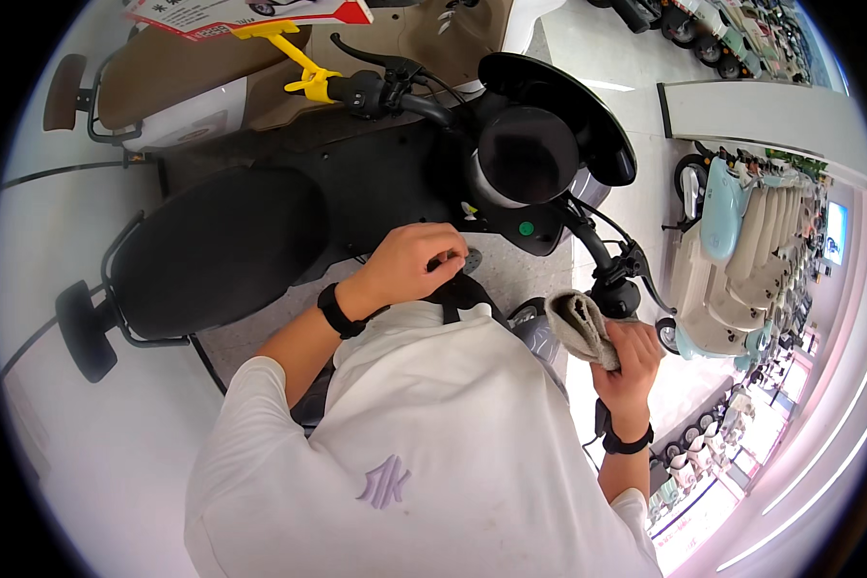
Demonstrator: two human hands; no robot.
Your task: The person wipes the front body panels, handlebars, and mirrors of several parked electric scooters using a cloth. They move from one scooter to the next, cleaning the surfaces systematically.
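Before me stands a black electric scooter with a long padded seat, a round dash display and a dark curved front shield. My right hand grips a folded grey-beige cloth against the end of the near handlebar grip, just behind the brake lever. My left hand hovers at the near side of the scooter's body, loosely curled, with a gap between thumb and fingers. Nothing shows in it; part of its palm is hidden.
A second scooter with a brown seat stands close on the far side. A yellow clip on the far handlebar holds a printed sign. Rows of scooters line the right. A black backrest juts out behind the seat.
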